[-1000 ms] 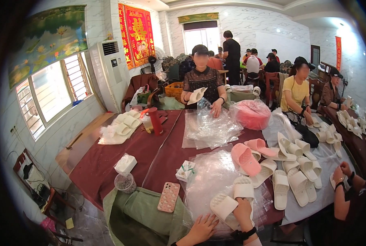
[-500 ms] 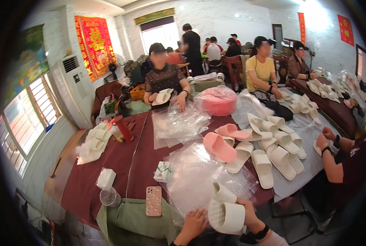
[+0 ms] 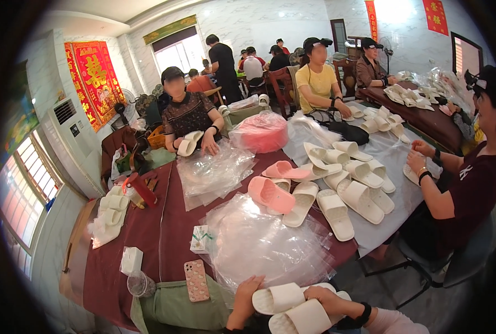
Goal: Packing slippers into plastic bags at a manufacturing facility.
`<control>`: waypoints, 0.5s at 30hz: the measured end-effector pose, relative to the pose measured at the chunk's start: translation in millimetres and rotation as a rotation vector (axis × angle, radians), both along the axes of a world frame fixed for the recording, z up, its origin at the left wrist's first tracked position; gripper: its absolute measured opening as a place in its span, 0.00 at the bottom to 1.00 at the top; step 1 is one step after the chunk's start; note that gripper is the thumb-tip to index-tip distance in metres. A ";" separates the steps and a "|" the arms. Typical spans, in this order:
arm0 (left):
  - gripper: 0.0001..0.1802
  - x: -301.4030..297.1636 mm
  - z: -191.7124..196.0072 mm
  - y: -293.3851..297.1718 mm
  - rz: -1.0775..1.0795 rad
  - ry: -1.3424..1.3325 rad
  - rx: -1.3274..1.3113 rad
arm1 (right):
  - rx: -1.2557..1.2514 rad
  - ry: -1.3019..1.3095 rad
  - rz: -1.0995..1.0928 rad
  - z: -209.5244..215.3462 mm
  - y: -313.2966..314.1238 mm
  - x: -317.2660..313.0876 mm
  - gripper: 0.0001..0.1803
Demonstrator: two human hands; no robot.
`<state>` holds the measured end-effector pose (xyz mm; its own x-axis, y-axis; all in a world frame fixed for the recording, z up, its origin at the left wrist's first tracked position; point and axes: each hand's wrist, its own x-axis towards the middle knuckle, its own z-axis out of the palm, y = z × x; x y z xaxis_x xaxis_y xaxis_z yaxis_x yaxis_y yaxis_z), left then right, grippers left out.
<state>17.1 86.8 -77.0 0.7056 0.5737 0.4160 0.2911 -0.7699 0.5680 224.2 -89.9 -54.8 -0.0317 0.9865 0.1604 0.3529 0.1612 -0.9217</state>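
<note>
At the left end of the counter (image 3: 120, 234), covered in a dark red cloth, a small white box (image 3: 131, 260) sits beside a clear plastic cup (image 3: 140, 284), and a phone in a patterned pink case (image 3: 196, 280) lies near the edge. Further right, a heap of clear plastic bags (image 3: 264, 245) spreads just beyond the person's hands. The left hand (image 3: 247, 295) has its grip closed on the end of the upper cream slipper (image 3: 284, 298), thumb on top. The right hand (image 3: 337, 303), a dark band at its wrist, is wrapped around the lower cream slipper (image 3: 306, 318). The two slippers lie stacked and touching, long axes running left to right, just short of the bags, both hands equally close. Further right, loose cream and pink slippers (image 3: 337, 195) cover the counter.
</note>
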 end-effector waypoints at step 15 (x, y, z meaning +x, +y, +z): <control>0.18 5.4 43.9 -9.0 0.142 -0.176 -0.172 | 0.105 -0.154 -0.110 31.2 5.3 8.4 0.12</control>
